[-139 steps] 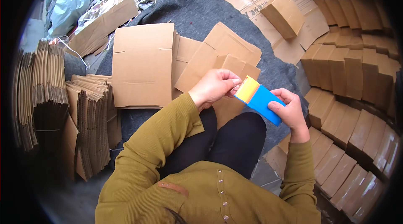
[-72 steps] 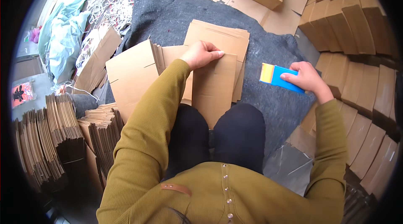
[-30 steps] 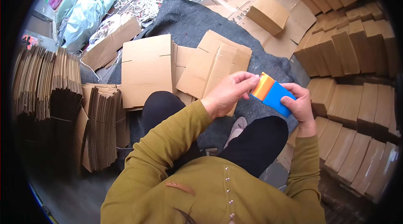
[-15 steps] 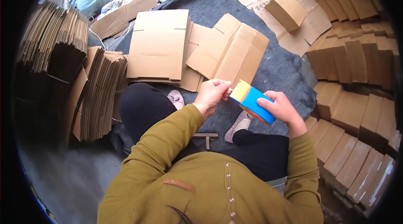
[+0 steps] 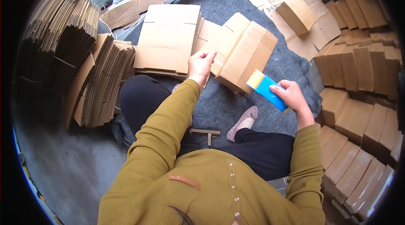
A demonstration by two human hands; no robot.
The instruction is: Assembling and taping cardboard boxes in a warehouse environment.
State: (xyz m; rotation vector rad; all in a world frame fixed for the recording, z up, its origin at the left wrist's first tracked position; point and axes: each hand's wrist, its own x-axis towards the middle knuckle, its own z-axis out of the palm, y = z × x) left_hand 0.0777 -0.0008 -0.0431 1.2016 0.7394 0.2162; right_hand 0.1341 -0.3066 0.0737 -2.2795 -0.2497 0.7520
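My right hand (image 5: 291, 95) is wrapped round a blue tape dispenser (image 5: 272, 93) with a yellow-orange end pointing up and left. That end is at the near right edge of a brown cardboard box (image 5: 249, 54). My left hand (image 5: 201, 65) is closed in a pinch, in front of the box's left side and over cardboard. Whatever its fingertips hold is too fine or clear to make out; no strip shows plainly between the hands. Flat folded cartons (image 5: 168, 35) lie in a pile just left of the box.
Tall stacks of flattened cartons (image 5: 105, 81) stand at the left. Rows of closed boxes (image 5: 363, 115) are piled along the right. One box (image 5: 297, 14) rests on spread cardboard at the far right. A dark grey cloth (image 5: 219, 102) covers the floor, with a small wooden piece (image 5: 205, 132) between my legs.
My hands have moved apart: the left went up and left from the dispenser's yellow end, while the right moved slightly up and right with the dispenser. The box sits more upright.
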